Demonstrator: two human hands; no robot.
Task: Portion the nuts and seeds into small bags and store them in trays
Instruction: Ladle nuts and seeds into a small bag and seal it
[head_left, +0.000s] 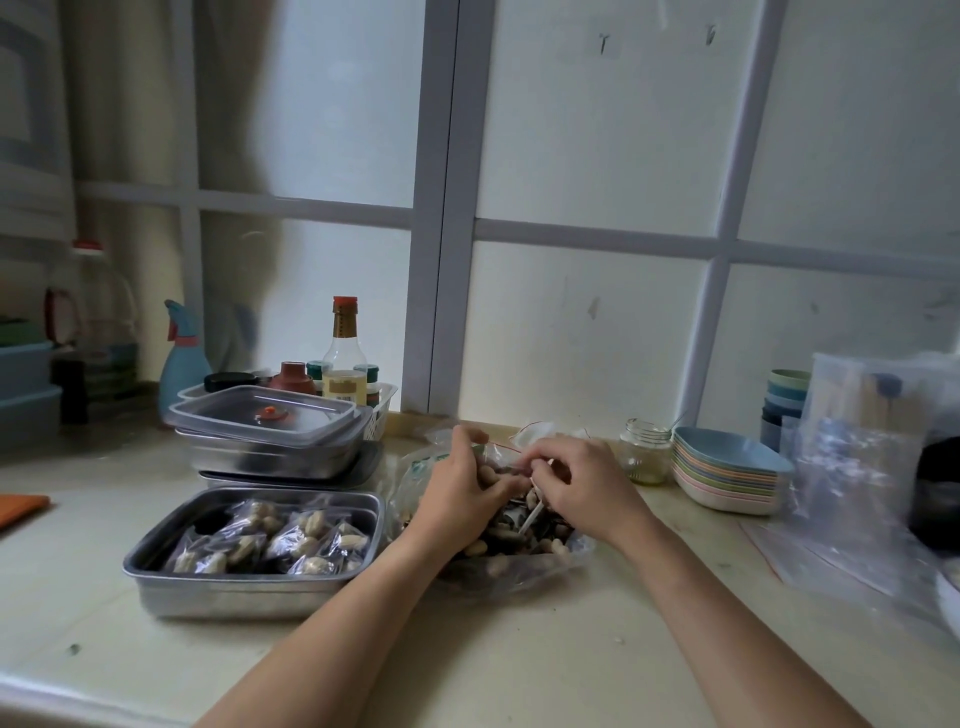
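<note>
1. Taking the open steel tray (249, 592) as landmark: it sits on the counter (519, 649), its long axis running left-right across your view, already holding several filled small bags (270, 540) of peanuts. There looks to be room on top for more.
2. Right of the tray, just beside its right wall, lies the big clear bag of nuts and seeds (519, 564), mouth open toward the window. Both your hands are in it.
3. Behind the tray: a stack of steel trays with a clear lid (270, 421) on top, closed. Condiment bottles stand farther back. None of this blocks the route.
4. Far right of the tray: a stack of pastel dishes (727, 478), a glass jar (645, 452), loose plastic bags (857, 467). Well apart from the work.
5. Your left hand (457, 493) is nearer the tray; fingers curled, apparently gripping peanuts or bag film, I cannot tell which.
6. Your right hand (582, 483) pinches narrow at something small at the fingertips, probably a small bag's mouth; too blurred to confirm.
7. Judgement: the drop-off goes leftward over the tray's right wall, a short clear path, and the left hand suits it.
</note>
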